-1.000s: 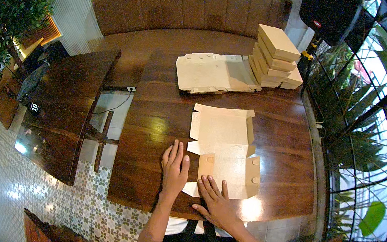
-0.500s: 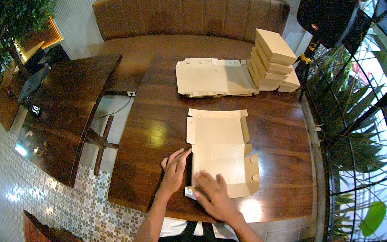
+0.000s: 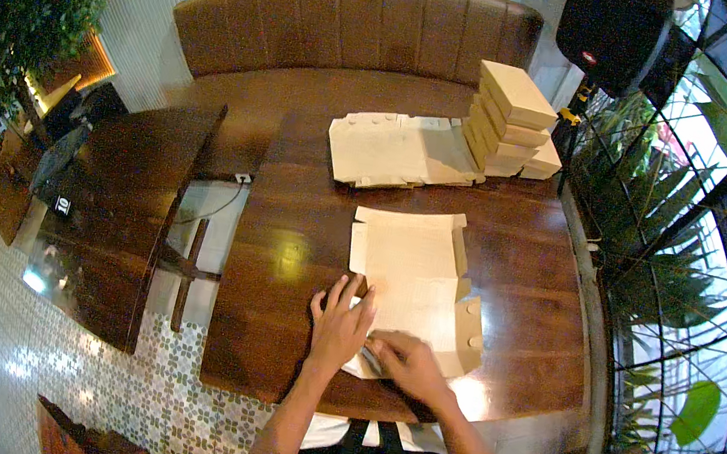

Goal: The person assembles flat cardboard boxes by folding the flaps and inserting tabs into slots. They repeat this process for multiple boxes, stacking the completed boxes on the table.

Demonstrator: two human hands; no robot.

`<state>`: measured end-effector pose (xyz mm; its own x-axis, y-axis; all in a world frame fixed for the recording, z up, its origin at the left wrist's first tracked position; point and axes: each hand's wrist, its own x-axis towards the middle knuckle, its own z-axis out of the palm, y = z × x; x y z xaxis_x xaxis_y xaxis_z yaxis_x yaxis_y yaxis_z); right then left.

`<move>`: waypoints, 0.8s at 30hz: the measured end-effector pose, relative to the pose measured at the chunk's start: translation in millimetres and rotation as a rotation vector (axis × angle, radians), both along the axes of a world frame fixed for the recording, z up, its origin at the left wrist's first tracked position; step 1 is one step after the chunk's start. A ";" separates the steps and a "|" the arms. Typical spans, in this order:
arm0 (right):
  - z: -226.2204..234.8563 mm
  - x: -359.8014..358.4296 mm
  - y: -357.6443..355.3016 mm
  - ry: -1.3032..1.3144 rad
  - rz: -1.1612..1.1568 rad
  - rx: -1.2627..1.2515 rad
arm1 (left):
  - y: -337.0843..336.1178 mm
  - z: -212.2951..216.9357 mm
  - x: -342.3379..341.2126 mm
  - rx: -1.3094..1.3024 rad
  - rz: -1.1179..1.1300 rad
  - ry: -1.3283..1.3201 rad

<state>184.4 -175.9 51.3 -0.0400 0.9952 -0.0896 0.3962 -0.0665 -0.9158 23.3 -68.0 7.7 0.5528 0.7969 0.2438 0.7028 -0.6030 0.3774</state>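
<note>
Your view is dim indoors; daylight floods in from the right, glare spots shine on the worktop (image 3: 304, 246), and edges curve into black.

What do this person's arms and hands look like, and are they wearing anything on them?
Both forearms are bare from the lower edge of the picture up to the hands. The left hand and right hand wear no gloves, and no watch or ring can be made out. Dark clothing over a pale garment shows at the bottom.

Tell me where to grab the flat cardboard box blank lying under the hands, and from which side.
Probably take the box blank by its raised right-hand flap, coming from the right: that flap stands clear of the table, while both hands cover the near edge.
</note>
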 end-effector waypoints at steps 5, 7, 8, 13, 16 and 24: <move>-20.1 25.2 72.4 -0.368 -0.219 0.400 | 1.1 2.3 -4.9 -0.010 0.016 -0.102; -33.8 26.4 103.3 -0.395 -0.298 0.410 | 0.4 5.6 -4.5 -0.028 0.029 -0.071; -39.7 24.3 115.9 -0.418 -0.349 0.370 | 0.6 7.3 -4.5 -0.017 0.030 -0.048; -51.3 16.5 139.0 -0.505 -0.466 0.267 | 2.2 7.5 -4.9 -0.011 -0.013 -0.059; -50.7 18.8 139.9 -0.501 -0.457 0.311 | 3.1 4.0 -4.0 -0.023 0.000 -0.053; -56.9 24.3 135.9 -0.295 -0.582 0.447 | 1.6 6.6 0.7 0.045 -0.010 -0.023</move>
<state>208.8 -40.1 -5.6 0.4609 0.7933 0.3978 0.6413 0.0122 -0.7672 24.0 -66.4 14.3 0.5542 0.7793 0.2925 0.6881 -0.6266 0.3658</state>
